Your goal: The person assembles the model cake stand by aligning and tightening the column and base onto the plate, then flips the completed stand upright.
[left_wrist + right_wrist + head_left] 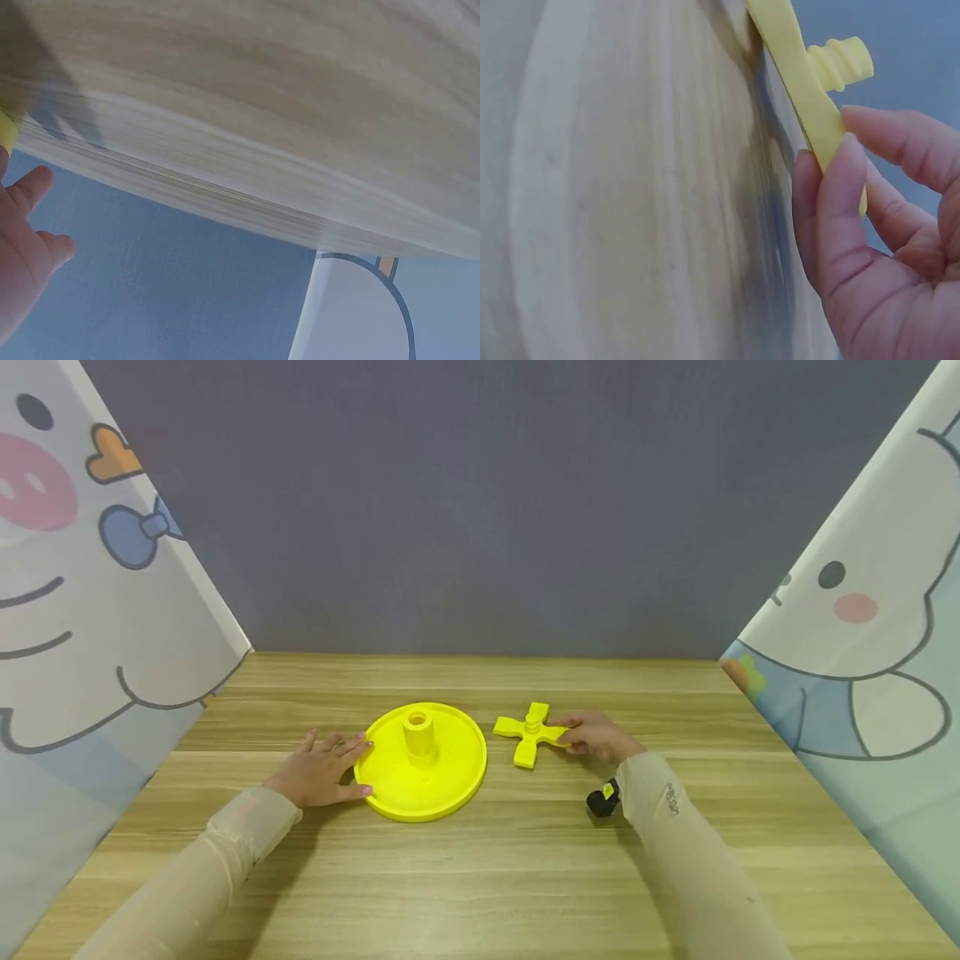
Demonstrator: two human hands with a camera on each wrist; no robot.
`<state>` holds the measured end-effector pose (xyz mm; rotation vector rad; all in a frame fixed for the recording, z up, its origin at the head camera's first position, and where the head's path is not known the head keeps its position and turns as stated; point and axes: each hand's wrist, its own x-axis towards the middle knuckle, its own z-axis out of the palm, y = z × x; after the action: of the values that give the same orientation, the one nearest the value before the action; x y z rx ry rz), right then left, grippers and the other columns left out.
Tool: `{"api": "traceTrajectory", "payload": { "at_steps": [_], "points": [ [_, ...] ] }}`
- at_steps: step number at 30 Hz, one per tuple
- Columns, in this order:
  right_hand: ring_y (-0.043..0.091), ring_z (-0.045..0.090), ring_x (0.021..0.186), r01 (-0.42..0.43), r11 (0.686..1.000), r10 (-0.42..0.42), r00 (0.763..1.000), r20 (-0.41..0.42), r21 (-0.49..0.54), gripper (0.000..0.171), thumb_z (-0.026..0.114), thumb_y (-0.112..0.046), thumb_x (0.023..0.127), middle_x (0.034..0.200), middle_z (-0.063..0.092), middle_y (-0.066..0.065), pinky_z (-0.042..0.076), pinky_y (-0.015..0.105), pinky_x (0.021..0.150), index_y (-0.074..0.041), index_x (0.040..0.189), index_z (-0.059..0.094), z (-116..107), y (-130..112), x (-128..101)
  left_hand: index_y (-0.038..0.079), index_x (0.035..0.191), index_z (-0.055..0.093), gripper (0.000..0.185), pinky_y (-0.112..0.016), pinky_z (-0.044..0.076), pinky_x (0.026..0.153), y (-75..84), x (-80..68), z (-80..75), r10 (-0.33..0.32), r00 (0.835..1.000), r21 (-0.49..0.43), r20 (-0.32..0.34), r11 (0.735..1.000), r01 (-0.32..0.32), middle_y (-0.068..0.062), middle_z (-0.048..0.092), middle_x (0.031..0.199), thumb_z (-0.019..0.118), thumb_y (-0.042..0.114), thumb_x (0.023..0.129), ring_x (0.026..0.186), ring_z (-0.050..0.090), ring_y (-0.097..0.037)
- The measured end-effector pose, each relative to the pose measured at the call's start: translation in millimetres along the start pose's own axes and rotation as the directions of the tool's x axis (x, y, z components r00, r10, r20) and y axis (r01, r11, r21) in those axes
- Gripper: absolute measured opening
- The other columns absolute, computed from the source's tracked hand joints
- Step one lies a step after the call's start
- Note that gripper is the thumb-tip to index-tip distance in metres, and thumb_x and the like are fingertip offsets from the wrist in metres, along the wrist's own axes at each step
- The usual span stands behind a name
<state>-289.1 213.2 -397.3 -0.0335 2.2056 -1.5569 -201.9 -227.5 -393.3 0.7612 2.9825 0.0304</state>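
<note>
A round yellow plate (pixel 450 787) with a raised rim lies on the table, a hollow upright tube (pixel 420 742) standing near its middle. My left hand (pixel 318 774) rests at the plate's left rim, fingers spread and straight, thumb at the near side. In the left wrist view only part of that hand (pixel 22 247) shows, beside a sliver of yellow. To the plate's right, my right hand (pixel 598 737) pinches one arm of a yellow four-armed cross piece (pixel 527 752). The right wrist view shows a ridged, screw-like stud (pixel 841 64) rising from the cross piece, held between thumb and fingers.
The wood-grain table (pixel 465 885) ends at a grey wall (pixel 480 527) behind. Cartoon-printed panels (pixel 97 635) flank it on both sides. A small black device (pixel 602 799) is at the right wrist, by the sleeve.
</note>
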Motion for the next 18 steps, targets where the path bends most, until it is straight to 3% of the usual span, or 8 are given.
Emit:
{"api": "traceTrajectory", "payload": {
  "at_steps": [4,10,18],
  "points": [
    [0.004,0.053,0.063,-0.005,0.981,0.001,1.0,0.016,0.194,0.054,0.053,0.008,0.091,0.108,0.054,0.01,0.052,0.017,0.065,0.009,0.142,0.036,-1,1,-5,0.004,0.144,0.042,0.08,-0.071,0.017,0.104,-0.2,0.9,0.6,0.002,1.0,0.002,0.004,1.0,-0.002,-0.017,0.042,0.146,0.051,0.062,0.089,0.129,0.04,-0.048],
    [0.006,0.062,0.065,0.022,0.859,-0.012,1.0,-0.022,0.512,0.057,0.042,0.013,0.094,0.093,0.054,0.006,0.054,0.017,0.071,0.01,0.146,0.022,10,-5,-14,0.005,0.144,0.043,0.08,-0.07,0.017,0.104,-4.3,2.1,4.4,0.004,1.0,0.014,-0.015,1.0,-0.004,-0.016,0.042,0.146,0.051,0.062,0.089,0.128,0.041,-0.047],
    [0.006,0.064,0.064,0.067,0.788,0.0,0.994,-0.109,0.612,0.057,0.043,0.014,0.093,0.082,0.063,0.004,0.053,0.014,0.067,0.01,0.146,0.022,19,-1,-18,0.005,0.143,0.043,0.079,-0.07,0.017,0.104,-4.7,2.2,4.5,0.009,1.0,0.011,-0.014,1.0,-0.009,-0.016,0.043,0.145,0.051,0.062,0.089,0.128,0.041,-0.047]
  ]
}}
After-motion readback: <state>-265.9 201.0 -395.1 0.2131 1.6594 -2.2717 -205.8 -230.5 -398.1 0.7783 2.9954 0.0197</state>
